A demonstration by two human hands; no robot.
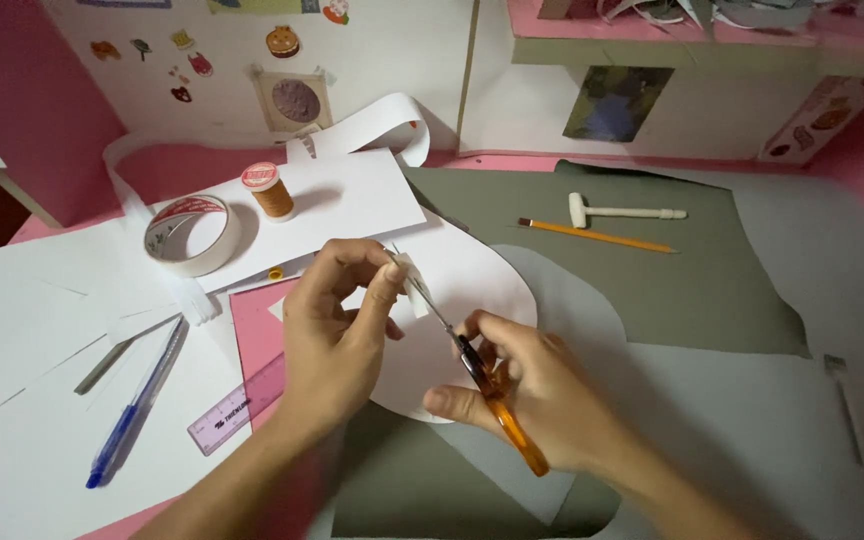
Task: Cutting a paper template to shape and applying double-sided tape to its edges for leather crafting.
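Cutting is under way just below the camera: the right hand (522, 385) is wrapped around the orange handles of a pair of small scissors (487, 385), fingers through the loops, with the thin metal blades reaching up and left into a small scrap of white paper (414, 285). That scrap is pinched between the thumb and fingertips of the left hand (337, 330), held slightly above the desk and right at the blade tips, so the two hands sit close together, nearly touching. Beneath them lies a rounded white paper cutout (472, 275) on a large olive-green sheet of card (672, 270). To the left, a translucent purple plastic ruler (237, 405) rests at an angle near the left wrist, and a blue ballpoint pen (137, 405) lies on loose white sheets further left. Farther back on the left stands a roll of white adhesive tape (192, 235), and just behind it an upright spool of orange-brown thread (270, 190). Across on the green card, well apart from the hands, lies a yellow-orange wooden pencil (597, 236), with a small cream-coloured mallet-shaped tool (622, 211) just beyond it.
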